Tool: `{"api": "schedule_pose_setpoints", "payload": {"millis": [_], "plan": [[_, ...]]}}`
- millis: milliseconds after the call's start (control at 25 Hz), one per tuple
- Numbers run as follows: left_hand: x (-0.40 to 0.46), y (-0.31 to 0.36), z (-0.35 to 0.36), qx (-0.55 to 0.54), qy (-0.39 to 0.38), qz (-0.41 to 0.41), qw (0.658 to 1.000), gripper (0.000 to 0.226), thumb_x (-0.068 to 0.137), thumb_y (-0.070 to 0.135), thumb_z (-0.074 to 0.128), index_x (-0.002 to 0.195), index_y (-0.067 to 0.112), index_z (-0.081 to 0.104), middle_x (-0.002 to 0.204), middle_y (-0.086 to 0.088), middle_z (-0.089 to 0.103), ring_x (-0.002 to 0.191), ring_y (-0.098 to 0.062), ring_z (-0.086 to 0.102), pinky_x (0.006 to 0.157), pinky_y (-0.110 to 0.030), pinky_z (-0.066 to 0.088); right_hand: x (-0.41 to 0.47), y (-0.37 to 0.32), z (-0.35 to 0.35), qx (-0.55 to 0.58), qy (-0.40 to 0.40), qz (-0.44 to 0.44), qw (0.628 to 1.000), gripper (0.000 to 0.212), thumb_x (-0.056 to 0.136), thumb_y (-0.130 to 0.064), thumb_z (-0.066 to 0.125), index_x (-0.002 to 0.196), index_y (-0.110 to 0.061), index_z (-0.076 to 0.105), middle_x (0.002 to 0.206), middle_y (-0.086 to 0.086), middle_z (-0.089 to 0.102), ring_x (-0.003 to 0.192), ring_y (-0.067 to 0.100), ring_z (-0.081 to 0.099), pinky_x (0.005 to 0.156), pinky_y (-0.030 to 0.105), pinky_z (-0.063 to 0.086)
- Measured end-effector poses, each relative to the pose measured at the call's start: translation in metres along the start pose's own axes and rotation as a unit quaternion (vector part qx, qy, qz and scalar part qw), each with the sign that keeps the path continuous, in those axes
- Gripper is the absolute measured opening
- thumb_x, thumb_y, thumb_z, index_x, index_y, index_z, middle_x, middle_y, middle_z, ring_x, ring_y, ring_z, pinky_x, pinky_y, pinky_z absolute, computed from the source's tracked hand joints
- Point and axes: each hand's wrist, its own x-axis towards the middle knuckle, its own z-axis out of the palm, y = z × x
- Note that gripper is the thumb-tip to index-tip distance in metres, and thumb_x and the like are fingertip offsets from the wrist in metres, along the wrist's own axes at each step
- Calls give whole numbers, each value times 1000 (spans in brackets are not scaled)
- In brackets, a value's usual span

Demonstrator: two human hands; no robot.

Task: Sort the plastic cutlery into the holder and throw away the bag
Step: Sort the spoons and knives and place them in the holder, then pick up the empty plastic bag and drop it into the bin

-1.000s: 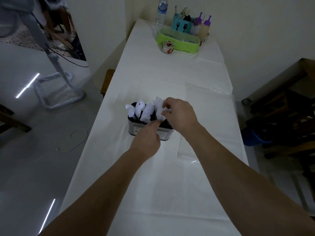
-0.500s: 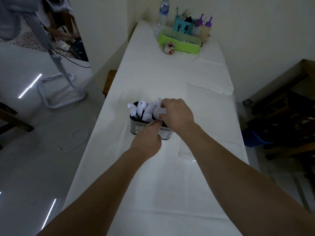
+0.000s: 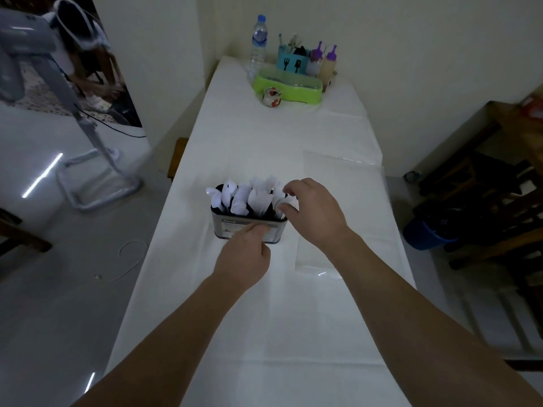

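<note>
Holder [image 3: 249, 227] between hands — left hand [image 3: 245, 255] touching, right hand [image 3: 316, 211] over cutlery [image 3: 249, 196]

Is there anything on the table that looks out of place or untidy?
Yes: the empty clear bag lies flat on the table, right of the holder, not thrown away. The cutlery stands in the holder.

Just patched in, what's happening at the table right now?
A person is sorting white plastic cutlery into a metal holder. The left hand touches the holder's front; the right hand pinches a piece at its right end. The clear bag lies flat beside it, not yet thrown away.
</note>
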Motion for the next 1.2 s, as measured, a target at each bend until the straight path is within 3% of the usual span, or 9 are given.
{"api": "schedule_pose_setpoints", "payload": {"millis": [80, 320, 520, 680, 880, 1000, 1200], "plan": [[-4, 8, 1, 24, -4, 8, 1000, 36, 85, 5, 52, 119, 11, 64, 112, -6, 67, 98, -28, 62, 74, -30, 47, -16, 10, -7, -11, -7, 4, 1000, 34, 91, -28, 65, 123, -15, 63, 121, 6, 62, 111, 26, 58, 90, 38, 50], [-9, 36, 16, 154, -17, 124, 980, 31, 78, 14, 52, 106, 6, 65, 109, -10, 65, 104, -30, 60, 89, -44, 52, -75, 55, -27, -38, -6, 56, 998, 45, 91, -28, 68, 131, -12, 59, 131, 7, 61, 118, 28, 57, 98, 37, 48], [-7, 59, 41, 236, -44, 161, 957, 41, 70, 15, 75, 109, 5, 68, 111, -13, 69, 107, -33, 64, 90, -44, 55, -121, 111, -35, -53, -12, 123, 991, 46, 93, -25, 66, 136, -12, 55, 137, 5, 57, 126, 25, 52, 103, 35, 45], [2, 54, 72, 275, -96, 149, 945, 53, 70, 10, 77, 121, 4, 65, 123, -15, 66, 117, -35, 61, 94, -48, 53, -149, 164, -30, -62, -45, 173, 982, 49, 97, -19, 59, 144, -13, 47, 148, 4, 48, 134, 23, 45, 109, 33, 38], [22, 46, 111, 307, -128, 148, 931, 64, 56, -4, 81, 118, 5, 68, 121, -16, 68, 113, -35, 65, 87, -47, 57, -161, 217, -19, -83, -92, 215, 969, 51, 101, -21, 51, 150, -19, 37, 155, -2, 38, 139, 19, 38, 111, 31, 34], [35, 32, 131, 302, -134, 161, 930, 71, 56, -13, 76, 124, 5, 65, 126, -15, 66, 114, -36, 65, 87, -47, 57, -160, 246, -8, -79, -116, 215, 967, 51, 100, -12, 47, 150, -19, 37, 155, -1, 39, 138, 20, 40, 110, 30, 35], [54, 1, 150, 324, -160, 164, 918, 96, 40, -14, 84, 131, 8, 62, 130, -15, 64, 108, -32, 68, 80, -39, 59, -154, 285, 7, -61, -135, 225, 963, 62, 95, 3, 42, 151, -21, 35, 158, -2, 34, 140, 21, 37, 113, 31, 35]]}}
